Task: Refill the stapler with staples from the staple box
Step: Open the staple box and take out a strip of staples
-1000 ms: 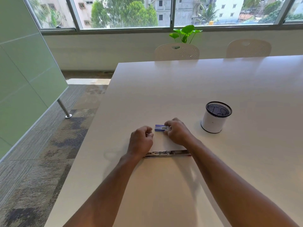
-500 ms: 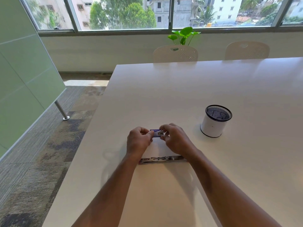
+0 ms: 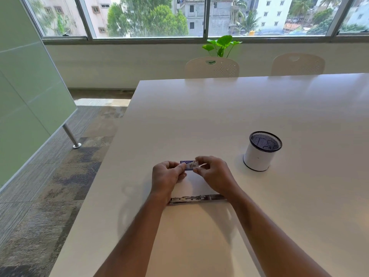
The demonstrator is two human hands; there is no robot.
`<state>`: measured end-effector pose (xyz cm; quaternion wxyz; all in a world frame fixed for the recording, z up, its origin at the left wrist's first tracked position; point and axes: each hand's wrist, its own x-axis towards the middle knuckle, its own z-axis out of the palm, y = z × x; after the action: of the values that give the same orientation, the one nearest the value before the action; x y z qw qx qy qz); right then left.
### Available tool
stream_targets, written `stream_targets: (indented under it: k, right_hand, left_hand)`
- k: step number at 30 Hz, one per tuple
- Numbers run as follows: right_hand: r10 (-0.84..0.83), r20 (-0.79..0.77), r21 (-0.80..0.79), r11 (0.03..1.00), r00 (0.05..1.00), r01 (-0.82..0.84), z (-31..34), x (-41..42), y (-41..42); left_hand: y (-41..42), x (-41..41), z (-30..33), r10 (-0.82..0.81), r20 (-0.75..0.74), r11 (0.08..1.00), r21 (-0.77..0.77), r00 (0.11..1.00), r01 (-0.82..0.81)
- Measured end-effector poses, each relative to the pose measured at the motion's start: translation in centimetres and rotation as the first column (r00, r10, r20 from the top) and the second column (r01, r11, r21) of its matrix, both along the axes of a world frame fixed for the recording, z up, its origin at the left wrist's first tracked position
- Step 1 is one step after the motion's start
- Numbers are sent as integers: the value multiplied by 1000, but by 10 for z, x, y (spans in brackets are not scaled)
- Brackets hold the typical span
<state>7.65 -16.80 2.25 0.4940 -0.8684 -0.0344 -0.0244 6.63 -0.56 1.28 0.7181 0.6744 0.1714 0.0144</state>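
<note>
Pinching seen: staple box (image 3: 188,164) held between left hand (image 3: 166,176) and right hand (image 3: 214,174) fingertips above opened stapler (image 3: 196,199); judged light, crushable card, best gripped at ends.

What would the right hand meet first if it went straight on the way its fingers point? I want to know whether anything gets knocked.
The right hand points left, pinching the staple box. Beyond that box it would meet the left hand, which holds the box's other end. Depth is hard to judge.
</note>
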Motion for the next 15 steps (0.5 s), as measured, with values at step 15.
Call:
stream_targets:
  k: [15]
  right_hand:
    - [-69, -140, 349, 930, 988, 114, 1, -1, -2]
  left_hand:
    - [4, -1, -2, 10, 4, 996, -84, 1000, -10]
